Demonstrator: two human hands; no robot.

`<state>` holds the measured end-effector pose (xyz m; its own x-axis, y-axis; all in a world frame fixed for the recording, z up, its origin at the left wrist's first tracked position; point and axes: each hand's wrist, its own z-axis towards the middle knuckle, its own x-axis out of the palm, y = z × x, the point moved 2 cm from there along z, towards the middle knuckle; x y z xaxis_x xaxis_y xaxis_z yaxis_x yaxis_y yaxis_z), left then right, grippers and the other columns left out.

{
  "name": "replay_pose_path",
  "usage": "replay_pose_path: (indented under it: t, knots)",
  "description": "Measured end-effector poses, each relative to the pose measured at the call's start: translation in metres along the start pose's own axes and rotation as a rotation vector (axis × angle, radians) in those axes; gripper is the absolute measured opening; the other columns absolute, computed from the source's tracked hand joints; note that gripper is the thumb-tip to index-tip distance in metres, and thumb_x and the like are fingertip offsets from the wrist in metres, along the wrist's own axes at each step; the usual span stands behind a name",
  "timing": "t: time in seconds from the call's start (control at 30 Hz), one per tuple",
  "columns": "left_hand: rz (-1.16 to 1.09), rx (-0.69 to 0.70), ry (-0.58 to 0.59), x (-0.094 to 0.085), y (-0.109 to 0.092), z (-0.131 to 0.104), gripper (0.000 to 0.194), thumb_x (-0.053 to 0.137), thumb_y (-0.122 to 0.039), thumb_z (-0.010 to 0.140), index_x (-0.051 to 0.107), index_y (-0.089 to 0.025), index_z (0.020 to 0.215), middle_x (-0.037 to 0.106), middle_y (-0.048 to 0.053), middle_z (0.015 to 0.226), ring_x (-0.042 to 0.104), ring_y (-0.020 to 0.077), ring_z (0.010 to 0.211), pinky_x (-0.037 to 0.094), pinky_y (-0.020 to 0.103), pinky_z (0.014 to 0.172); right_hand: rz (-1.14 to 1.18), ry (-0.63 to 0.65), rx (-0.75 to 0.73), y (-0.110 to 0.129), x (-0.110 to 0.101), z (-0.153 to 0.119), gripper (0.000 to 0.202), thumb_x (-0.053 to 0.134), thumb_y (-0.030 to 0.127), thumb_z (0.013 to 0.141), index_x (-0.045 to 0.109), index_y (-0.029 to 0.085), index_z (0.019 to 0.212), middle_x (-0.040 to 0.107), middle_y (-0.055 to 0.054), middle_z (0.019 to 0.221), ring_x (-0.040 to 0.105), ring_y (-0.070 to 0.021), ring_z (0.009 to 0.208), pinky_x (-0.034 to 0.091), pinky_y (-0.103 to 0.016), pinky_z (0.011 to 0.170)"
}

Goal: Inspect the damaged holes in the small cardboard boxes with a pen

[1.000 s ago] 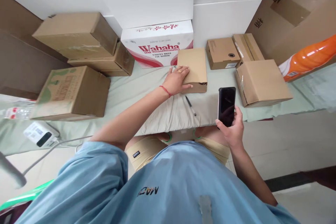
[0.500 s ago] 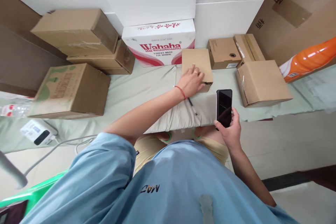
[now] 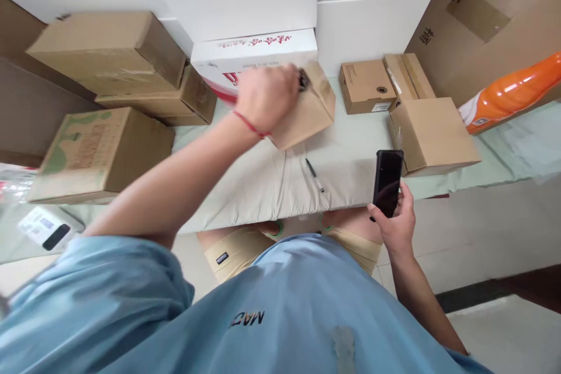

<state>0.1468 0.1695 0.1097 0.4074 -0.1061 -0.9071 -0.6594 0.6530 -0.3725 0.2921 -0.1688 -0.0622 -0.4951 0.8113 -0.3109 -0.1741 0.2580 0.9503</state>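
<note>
a box [image 3: 307, 121] is held tilted by the curled left hand [image 3: 269, 96], before a white carton [image 3: 254, 54] on the worktop [image 3: 245, 187]; a phone [image 3: 388, 178] is gripped in the right hand [image 3: 398, 225]. a pen [image 3: 314, 175] is seen lying between the hands, nearer the front edge.

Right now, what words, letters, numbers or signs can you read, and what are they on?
Maybe "W": front of the white box; the rest is hidden behind the left hand.
Seemingly "MA": the blue shirt; its other letters are unclear.
Too blurred: red characters on the white box's top, black characters on the large cardboard, print on the green-marked box, the dark mark on the held box.
Too small: labels on the small box and white device.
</note>
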Motion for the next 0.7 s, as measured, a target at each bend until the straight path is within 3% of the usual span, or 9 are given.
replay_pose_path:
  t: [0.1,0.13,0.2,0.27,0.33,0.4,0.5,0.6,0.7]
  knots:
    - [0.104,-0.186,-0.039,-0.063,0.020,-0.018,0.047,0.045,-0.053,0.107,0.073,-0.015,0.109,0.072,0.016,0.122,0.057,0.0416,0.138,0.027,0.058,0.129,-0.013,0.003,0.015,0.000,-0.006,0.003,0.107,0.093,0.051,0.066,0.048,0.018,0.157,0.066,-0.017,0.136,0.067,-0.0358,0.127,0.056,-0.057,0.112]
    - [0.113,-0.222,-0.011,-0.073,0.024,-0.025,0.044,0.047,-0.049,0.107,0.073,-0.014,0.104,0.073,0.015,0.121,0.057,0.0406,0.139,0.027,0.056,0.130,-0.007,0.015,0.012,-0.001,-0.006,0.004,0.107,0.093,0.051,0.067,0.048,0.019,0.158,0.066,-0.016,0.135,0.068,-0.0352,0.125,0.056,-0.057,0.111]
    - [0.097,-0.289,0.037,-0.077,0.028,-0.038,0.036,0.048,-0.033,0.105,0.073,-0.010,0.094,0.074,0.017,0.117,0.062,0.0387,0.134,0.033,0.054,0.129,0.019,0.049,-0.002,-0.001,-0.002,0.008,0.107,0.093,0.051,0.067,0.047,0.021,0.159,0.066,-0.015,0.132,0.069,-0.0340,0.121,0.057,-0.057,0.108]
    - [0.037,-0.351,0.041,-0.060,0.031,-0.050,0.029,0.048,-0.018,0.098,0.075,-0.008,0.092,0.076,0.020,0.114,0.066,0.0363,0.128,0.041,0.050,0.123,0.043,0.075,-0.032,0.003,0.005,0.011,0.108,0.094,0.051,0.067,0.047,0.021,0.159,0.066,-0.014,0.131,0.069,-0.0332,0.119,0.057,-0.056,0.107]
    - [-0.043,-0.380,0.023,-0.030,0.033,-0.063,0.032,0.047,-0.012,0.091,0.076,-0.010,0.105,0.078,0.017,0.114,0.069,0.0323,0.123,0.047,0.045,0.117,0.058,0.100,-0.065,0.011,0.014,0.012,0.108,0.095,0.052,0.067,0.049,0.021,0.159,0.066,-0.014,0.131,0.069,-0.0328,0.119,0.057,-0.055,0.107]
    - [-0.278,-0.402,-0.008,0.003,0.033,-0.079,0.041,0.047,-0.014,0.087,0.074,-0.013,0.119,0.078,0.011,0.103,0.073,0.0272,0.107,0.054,0.040,0.106,0.080,0.130,-0.101,0.023,0.023,0.012,0.107,0.096,0.052,0.067,0.050,0.021,0.158,0.066,-0.013,0.131,0.069,-0.0321,0.119,0.057,-0.052,0.106]
    - [-0.402,-0.380,0.021,0.040,0.031,-0.108,0.038,0.040,-0.022,0.090,0.073,-0.015,0.107,0.073,0.005,0.083,0.068,0.0198,0.074,0.057,0.031,0.076,0.137,0.183,-0.163,0.047,0.028,0.009,0.104,0.096,0.051,0.069,0.050,0.023,0.158,0.066,-0.013,0.131,0.069,-0.0298,0.116,0.059,-0.046,0.099]
    - [-0.470,-0.353,0.011,0.045,0.030,-0.124,0.039,0.037,-0.024,0.090,0.070,-0.015,0.109,0.070,0.003,0.082,0.063,0.0161,0.067,0.051,0.027,0.066,0.175,0.247,-0.205,0.073,0.025,0.011,0.100,0.095,0.047,0.071,0.050,0.026,0.158,0.066,-0.011,0.130,0.070,-0.0280,0.113,0.062,-0.041,0.090]
    - [-0.469,-0.293,0.053,0.025,0.033,-0.117,0.022,0.044,-0.022,0.084,0.066,-0.018,0.081,0.062,0.001,0.068,0.058,0.0162,0.064,0.045,0.027,0.064,0.163,0.300,-0.235,0.096,0.020,0.016,0.099,0.095,0.042,0.070,0.051,0.028,0.158,0.067,-0.011,0.131,0.070,-0.0284,0.113,0.062,-0.041,0.089]
